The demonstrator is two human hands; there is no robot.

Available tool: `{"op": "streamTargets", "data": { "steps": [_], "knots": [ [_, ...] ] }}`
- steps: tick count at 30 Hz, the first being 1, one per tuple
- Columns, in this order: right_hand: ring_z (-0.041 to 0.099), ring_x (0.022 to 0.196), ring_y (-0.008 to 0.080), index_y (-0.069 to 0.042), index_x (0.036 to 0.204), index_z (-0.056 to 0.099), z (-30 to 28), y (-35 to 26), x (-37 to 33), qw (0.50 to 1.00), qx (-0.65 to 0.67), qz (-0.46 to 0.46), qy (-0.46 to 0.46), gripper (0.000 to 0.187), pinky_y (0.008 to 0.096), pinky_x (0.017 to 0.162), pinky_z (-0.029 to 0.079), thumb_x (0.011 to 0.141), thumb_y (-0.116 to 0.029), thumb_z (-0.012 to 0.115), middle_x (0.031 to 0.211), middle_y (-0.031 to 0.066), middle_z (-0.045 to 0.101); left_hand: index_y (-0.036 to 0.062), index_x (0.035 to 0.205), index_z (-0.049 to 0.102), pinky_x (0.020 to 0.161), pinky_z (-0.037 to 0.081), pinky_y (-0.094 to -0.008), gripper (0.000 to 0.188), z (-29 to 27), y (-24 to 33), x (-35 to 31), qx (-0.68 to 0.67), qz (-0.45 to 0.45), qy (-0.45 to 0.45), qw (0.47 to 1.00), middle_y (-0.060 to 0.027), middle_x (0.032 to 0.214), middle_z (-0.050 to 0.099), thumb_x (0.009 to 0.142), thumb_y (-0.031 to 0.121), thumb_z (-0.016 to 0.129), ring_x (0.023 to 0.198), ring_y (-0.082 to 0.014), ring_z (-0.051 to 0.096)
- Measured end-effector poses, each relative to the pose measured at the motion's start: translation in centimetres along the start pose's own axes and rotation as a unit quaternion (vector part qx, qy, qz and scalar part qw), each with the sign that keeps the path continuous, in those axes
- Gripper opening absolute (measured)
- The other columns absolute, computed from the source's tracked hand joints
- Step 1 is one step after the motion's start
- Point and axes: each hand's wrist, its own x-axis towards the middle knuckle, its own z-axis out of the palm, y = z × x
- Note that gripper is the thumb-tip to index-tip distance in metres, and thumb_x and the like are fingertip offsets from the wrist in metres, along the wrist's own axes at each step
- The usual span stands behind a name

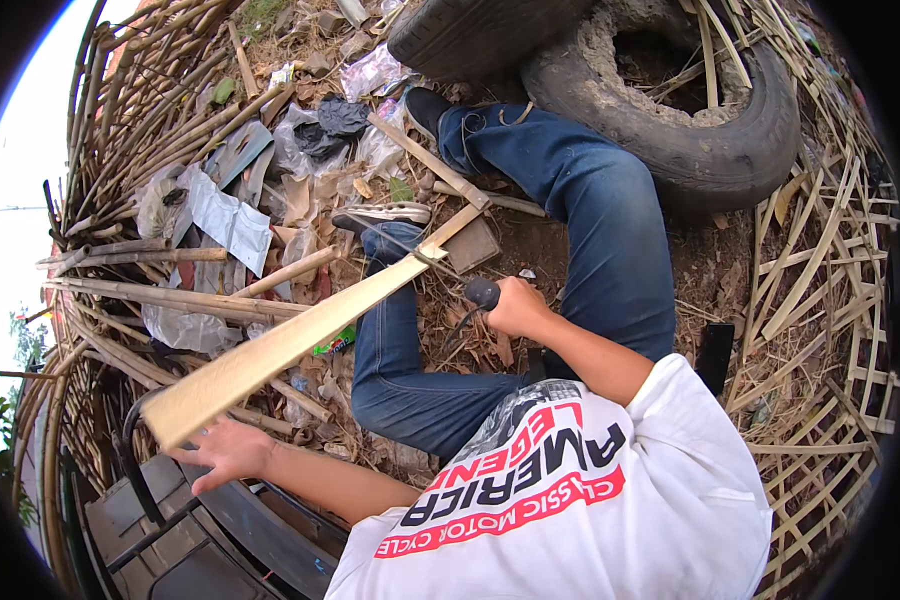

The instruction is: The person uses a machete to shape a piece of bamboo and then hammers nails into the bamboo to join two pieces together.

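Note:
My right hand point(518, 308) is closed around the black handle of a knife point(482, 292). Its thin dark blade meets a long pale bamboo strip point(290, 348) near the strip's far end, between my shins. From there the strip slants toward me and to the left, its wide near end raised. Beside and partly behind that end is my left hand point(232, 452), fingers spread and not wrapped round anything. Whether its fingertips touch the strip is unclear. Just past the blade, a narrower bamboo piece point(428, 160) angles away near a flat block point(472, 246).
Bamboo poles point(160, 130) are heaped at the left. Old tyres point(710, 160) lie at the far right, with woven bamboo lattice point(820, 290) along the right side. Plastic bags point(340, 120) and dry leaves litter the ground. A dark chair-like frame point(170, 530) stands at lower left.

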Motion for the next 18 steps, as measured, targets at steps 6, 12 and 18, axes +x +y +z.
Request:
{"op": "streamTargets", "data": {
  "steps": [6, 12, 18],
  "knots": [
    [0.070, 0.086, 0.0400, 0.003, 0.090, 0.070, 1.1, 1.3, 0.1, 0.999, -0.038, 0.004, 0.035, 0.030, 0.0456, 0.078, 0.054, 0.067, -0.016, 0.067, 0.089, 0.0259, 0.070, 0.0218, 0.148, 0.029, 0.113, 0.016, -0.0653, 0.095, -0.6, 1.5, -0.1, -0.007, 0.011, 0.035, 0.999, -0.0202, 0.148, 0.040, 0.081, 0.088, 0.027, 0.137, -0.0483, 0.034],
    [0.070, 0.085, 0.0390, 0.004, 0.083, 0.070, 0.1, -0.7, -1.0, 1.000, 0.018, 0.018, 0.001, 0.026, 0.0448, 0.076, 0.054, 0.066, -0.014, 0.066, 0.084, 0.0264, 0.070, 0.0203, 0.148, 0.024, 0.112, 0.009, -0.0682, 0.096, -0.3, 1.1, -0.1, -0.013, -0.005, 0.034, 0.999, -0.0201, 0.147, 0.041, 0.080, 0.089, 0.025, 0.137, -0.0486, 0.034],
    [0.069, 0.083, 0.0406, 0.003, 0.084, 0.070, 1.3, 0.1, 0.0, 0.998, -0.038, -0.030, 0.044, 0.028, 0.0456, 0.076, 0.054, 0.066, -0.018, 0.067, 0.083, 0.0260, 0.069, 0.0234, 0.147, 0.031, 0.114, 0.008, -0.0655, 0.093, -0.9, 2.7, 0.5, -0.031, 0.032, 0.057, 0.997, -0.0180, 0.148, 0.040, 0.081, 0.088, 0.026, 0.137, -0.0476, 0.034]
  ]
}}
